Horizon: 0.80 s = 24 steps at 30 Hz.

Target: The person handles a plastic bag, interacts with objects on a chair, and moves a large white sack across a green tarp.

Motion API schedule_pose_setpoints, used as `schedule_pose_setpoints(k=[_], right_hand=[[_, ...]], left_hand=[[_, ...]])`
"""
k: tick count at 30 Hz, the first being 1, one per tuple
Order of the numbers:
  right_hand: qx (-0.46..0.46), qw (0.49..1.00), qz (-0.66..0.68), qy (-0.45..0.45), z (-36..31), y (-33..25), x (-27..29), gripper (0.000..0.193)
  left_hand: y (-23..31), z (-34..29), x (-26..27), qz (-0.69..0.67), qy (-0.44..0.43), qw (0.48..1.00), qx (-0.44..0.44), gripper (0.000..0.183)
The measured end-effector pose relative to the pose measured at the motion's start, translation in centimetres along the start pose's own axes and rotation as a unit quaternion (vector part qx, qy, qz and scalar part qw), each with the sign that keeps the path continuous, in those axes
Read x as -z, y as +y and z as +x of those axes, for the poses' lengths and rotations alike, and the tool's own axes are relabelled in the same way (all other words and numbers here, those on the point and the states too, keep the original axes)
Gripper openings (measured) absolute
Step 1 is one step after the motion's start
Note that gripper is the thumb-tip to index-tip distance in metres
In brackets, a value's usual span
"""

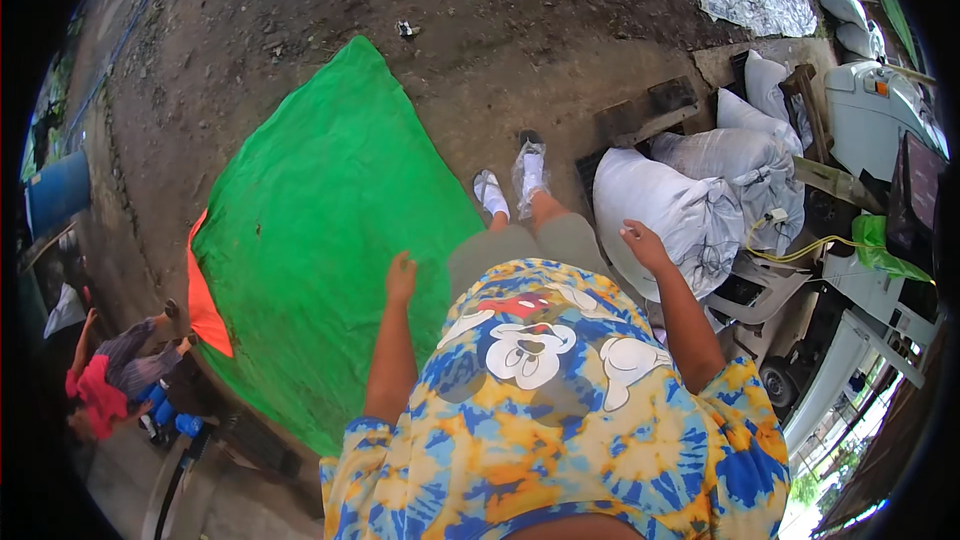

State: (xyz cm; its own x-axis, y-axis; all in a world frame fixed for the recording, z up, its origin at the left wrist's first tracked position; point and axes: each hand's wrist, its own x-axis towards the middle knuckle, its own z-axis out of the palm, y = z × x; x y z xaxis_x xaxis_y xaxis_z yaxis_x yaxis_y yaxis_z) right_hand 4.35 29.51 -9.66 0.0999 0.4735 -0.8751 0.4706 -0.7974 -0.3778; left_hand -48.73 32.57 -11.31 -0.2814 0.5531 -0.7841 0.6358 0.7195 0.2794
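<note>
A large green tarp (330, 210) lies spread on the dirt in front of me and to my left. My left hand (402, 278) hangs over its right part, held above it; the fingers are loosely bent, and I see nothing in them. To the right, my right hand (643, 243) hangs near a big white sack (650, 202). Its fingers are partly apart with nothing between them. Whether that hand touches the sack I cannot tell, as it overlaps it in view. A strip of orange sheet (206, 295) shows at the tarp's left edge.
More stuffed sacks (755, 120) are piled at the right, by wooden pieces (655, 110) and a pale vehicle (870, 115). A silvery sheet (755, 0) lies far right. At the left, another person (105, 385) is near the tarp; a blue barrel (57, 192) stands beyond.
</note>
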Motion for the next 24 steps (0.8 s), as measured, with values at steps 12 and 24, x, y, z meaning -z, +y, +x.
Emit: schedule_pose_setpoints(k=[12,24], right_hand=[[0.013,0.999,-0.033,0.002,2.2,1.2,0.9,0.044],[0.092,0.995,-0.041,0.021,3.9,-0.6,1.5,0.043]], left_hand=[[4.5,-1.0,-0.5,-0.042,0.033,0.998,-0.028,0.036],[-2.9,-0.5,-1.6,-0.035,0.078,0.995,-0.046,0.037]])
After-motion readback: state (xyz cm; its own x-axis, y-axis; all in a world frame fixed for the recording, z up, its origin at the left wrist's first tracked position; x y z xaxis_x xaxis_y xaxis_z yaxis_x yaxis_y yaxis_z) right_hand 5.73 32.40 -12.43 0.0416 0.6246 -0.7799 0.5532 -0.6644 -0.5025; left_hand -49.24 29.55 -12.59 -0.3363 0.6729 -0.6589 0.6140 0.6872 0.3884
